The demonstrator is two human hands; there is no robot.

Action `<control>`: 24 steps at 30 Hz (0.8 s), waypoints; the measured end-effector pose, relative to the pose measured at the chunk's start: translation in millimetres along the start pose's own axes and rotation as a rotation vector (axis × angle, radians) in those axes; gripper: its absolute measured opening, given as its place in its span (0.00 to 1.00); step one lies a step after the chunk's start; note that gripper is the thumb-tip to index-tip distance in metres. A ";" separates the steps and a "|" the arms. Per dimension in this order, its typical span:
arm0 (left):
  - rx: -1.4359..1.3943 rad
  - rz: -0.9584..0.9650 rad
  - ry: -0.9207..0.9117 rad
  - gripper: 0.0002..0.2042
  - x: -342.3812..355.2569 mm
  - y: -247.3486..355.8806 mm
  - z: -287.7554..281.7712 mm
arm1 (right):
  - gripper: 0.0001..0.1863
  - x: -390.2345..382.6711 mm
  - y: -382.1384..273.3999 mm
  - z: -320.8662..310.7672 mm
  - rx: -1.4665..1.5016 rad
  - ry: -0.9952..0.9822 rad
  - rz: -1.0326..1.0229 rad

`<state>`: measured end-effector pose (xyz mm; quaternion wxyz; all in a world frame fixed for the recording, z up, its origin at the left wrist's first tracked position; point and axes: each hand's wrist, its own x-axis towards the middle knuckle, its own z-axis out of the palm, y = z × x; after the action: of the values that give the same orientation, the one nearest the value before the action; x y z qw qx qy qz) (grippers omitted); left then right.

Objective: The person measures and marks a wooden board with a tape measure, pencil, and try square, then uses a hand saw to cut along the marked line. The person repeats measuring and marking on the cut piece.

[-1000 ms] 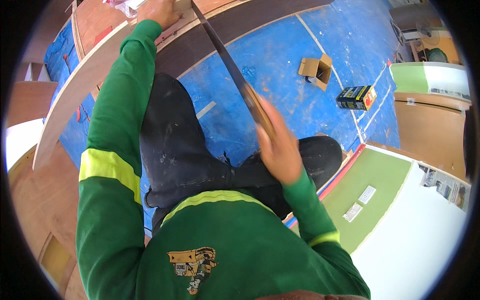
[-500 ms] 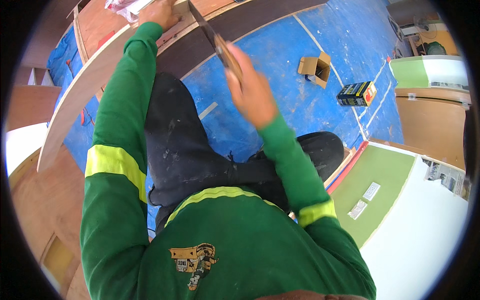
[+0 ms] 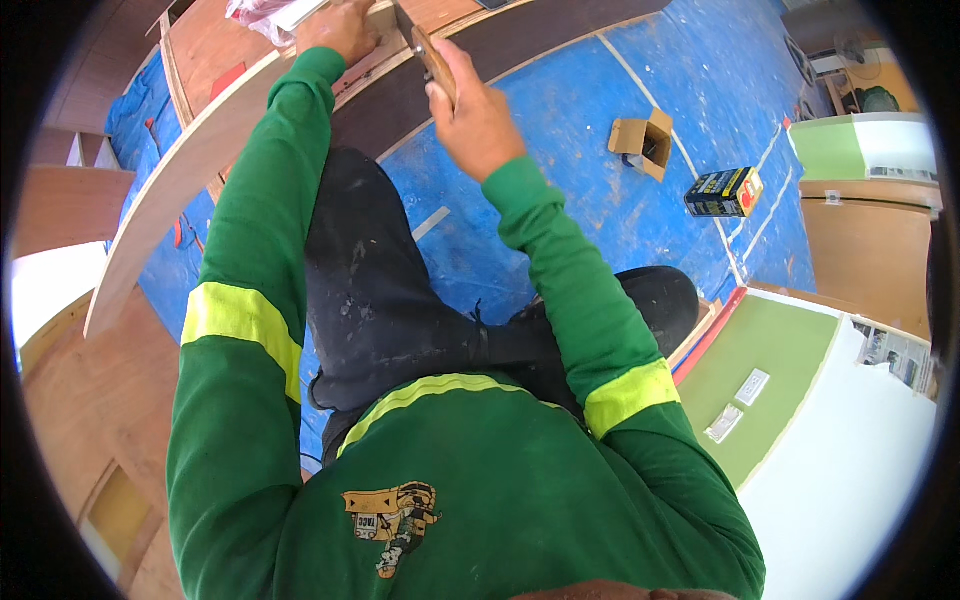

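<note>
Evidently, right hand (image 3: 476, 118): closed around a saw (image 3: 435, 68) by its wooden handle, thumb along the near side, probably for a firm, steerable hold
Saw: at the top of the view, blade pointing away from the person and beside pale wood (image 3: 386, 26); its tip is out of sight
Left hand (image 3: 338, 32): on the wood just left of the blade, likely to steady it; whether its fingers grip or only press, I cannot tell
Long board (image 3: 190, 165): passing beneath the left sleeve (image 3: 265, 200), near the bench (image 3: 200, 50)
Blue floor sheet (image 3: 560, 120): under an open cardboard box (image 3: 630, 134) and a dark tin (image 3: 718, 194), perhaps laid to protect the floor
</note>
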<state>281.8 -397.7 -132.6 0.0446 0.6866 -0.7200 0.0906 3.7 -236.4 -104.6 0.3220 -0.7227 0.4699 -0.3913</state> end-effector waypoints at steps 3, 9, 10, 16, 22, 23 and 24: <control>0.003 -0.004 -0.017 0.34 -2.3 -4.9 -1.2 | 0.32 -48.8 -2.2 -16.2 0.053 0.021 -0.110; -0.150 -0.022 0.095 0.19 -28.6 24.2 -38.0 | 0.37 -200.6 -54.7 -121.1 -0.091 -0.139 0.178; -0.135 -0.053 0.089 0.19 -29.5 23.3 -36.8 | 0.37 -204.1 -57.8 -122.3 -0.089 -0.154 0.182; 0.016 -0.032 0.031 0.34 -4.5 7.6 -3.1 | 0.32 -18.8 12.8 -8.2 0.055 0.030 -0.023; 0.022 -0.016 0.024 0.35 -6.5 -1.3 -0.6 | 0.34 -105.9 -13.0 -48.5 -0.021 -0.008 -0.022; 0.019 -0.018 0.007 0.35 -8.9 -3.3 -1.7 | 0.35 -141.8 -20.0 -68.5 -0.086 -0.015 -0.044; 0.011 -0.043 -0.012 0.36 -12.9 2.6 -8.0 | 0.35 -178.1 -36.3 -92.4 -0.092 -0.063 0.085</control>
<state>279.3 -383.4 -127.4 0.0385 0.7027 -0.7047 0.0897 -106.0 -66.8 -76.2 0.3194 -0.7281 0.5073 -0.3323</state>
